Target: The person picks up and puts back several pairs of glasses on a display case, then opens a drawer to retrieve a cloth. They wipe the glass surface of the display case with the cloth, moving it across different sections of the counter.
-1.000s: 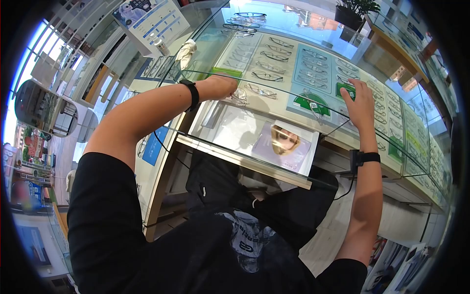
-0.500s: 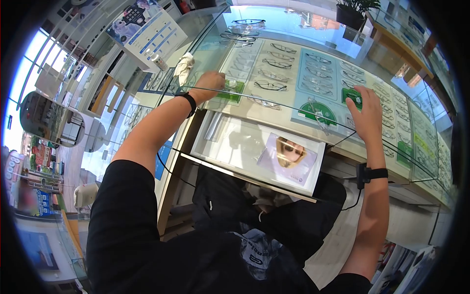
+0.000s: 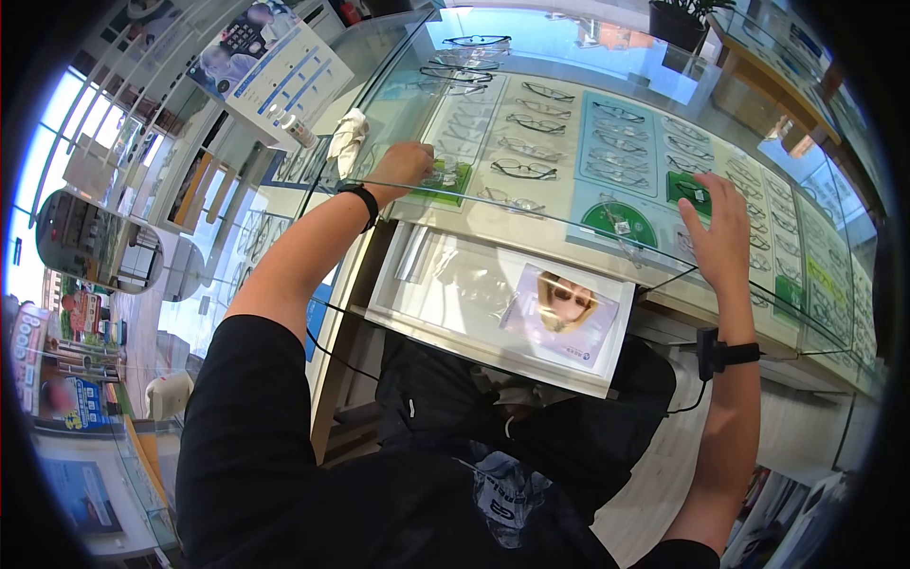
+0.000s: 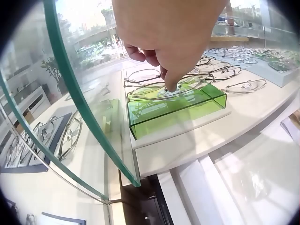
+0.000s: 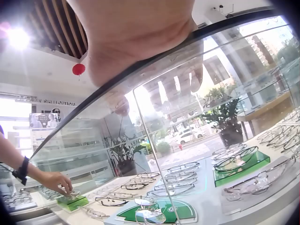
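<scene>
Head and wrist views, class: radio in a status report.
Left hand pinching thin-rimmed eyeglasses atop translucent green rectangular block. Right hand resting on clear glass case top. Possible obstacle: upright clear glass panel beside block.

My left hand [image 3: 406, 166], a second ago in front of the green block [image 4: 183, 115], has shifted back over it; the glasses [image 4: 161, 98] then at my fingertips, beside the block, now rest on its top.
</scene>
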A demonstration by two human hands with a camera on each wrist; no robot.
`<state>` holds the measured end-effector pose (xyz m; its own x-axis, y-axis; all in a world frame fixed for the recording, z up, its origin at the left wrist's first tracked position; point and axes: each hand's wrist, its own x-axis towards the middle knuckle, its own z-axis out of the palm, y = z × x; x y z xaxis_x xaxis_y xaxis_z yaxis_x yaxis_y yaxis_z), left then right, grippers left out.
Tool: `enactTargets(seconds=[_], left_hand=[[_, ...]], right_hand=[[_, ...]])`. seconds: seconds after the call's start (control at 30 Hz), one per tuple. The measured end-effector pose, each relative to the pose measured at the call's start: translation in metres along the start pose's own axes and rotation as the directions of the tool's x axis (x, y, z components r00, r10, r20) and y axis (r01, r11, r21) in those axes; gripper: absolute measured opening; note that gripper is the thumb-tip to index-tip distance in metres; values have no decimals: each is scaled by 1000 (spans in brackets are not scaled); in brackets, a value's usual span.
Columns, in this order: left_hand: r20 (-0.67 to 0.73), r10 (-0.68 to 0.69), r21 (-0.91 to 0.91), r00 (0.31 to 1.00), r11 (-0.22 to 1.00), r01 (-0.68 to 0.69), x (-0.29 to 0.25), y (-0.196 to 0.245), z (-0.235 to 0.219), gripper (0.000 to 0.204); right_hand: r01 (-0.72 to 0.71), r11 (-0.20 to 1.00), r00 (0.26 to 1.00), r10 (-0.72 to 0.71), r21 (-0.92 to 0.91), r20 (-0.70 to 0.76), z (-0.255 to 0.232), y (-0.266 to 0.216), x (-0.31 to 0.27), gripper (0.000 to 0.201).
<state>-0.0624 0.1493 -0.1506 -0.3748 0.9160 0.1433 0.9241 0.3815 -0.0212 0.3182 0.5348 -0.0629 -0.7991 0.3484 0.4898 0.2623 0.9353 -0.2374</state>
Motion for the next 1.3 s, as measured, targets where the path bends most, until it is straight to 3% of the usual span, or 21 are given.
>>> enactTargets(seconds=[0.17,0.23,0.33,0.43,0.63,1.13,1.3], left_hand=[[102,-37,77,994,997,29,2,7,-16,14],[0,-21,77,1000,997,21,5,1,-18,22],[-37,-41,63,998,997,43,9,2,-17,29],[26,-104,164,994,982,98,13,13,-13,41],[38,-145,163,989,977,136,14,12,9,59],[234,-230,162,945,967,195,39,6,26,56],[142,-207,119,968,974,191,37,1,33,54]], right_hand=[[-15,1000,1000,15,-1,17,1,-1,0,42],[-12,1000,1000,12,-12,13,0,-1,0,42],[-13,1000,1000,13,-9,16,0,-1,1,42],[-16,1000,1000,16,-13,23,1,1,0,43],[-22,1000,999,22,-3,24,-1,-2,1,43],[-8,1000,1000,8,-8,20,-2,-4,0,42],[-11,1000,1000,11,-11,25,-2,-4,1,42]])
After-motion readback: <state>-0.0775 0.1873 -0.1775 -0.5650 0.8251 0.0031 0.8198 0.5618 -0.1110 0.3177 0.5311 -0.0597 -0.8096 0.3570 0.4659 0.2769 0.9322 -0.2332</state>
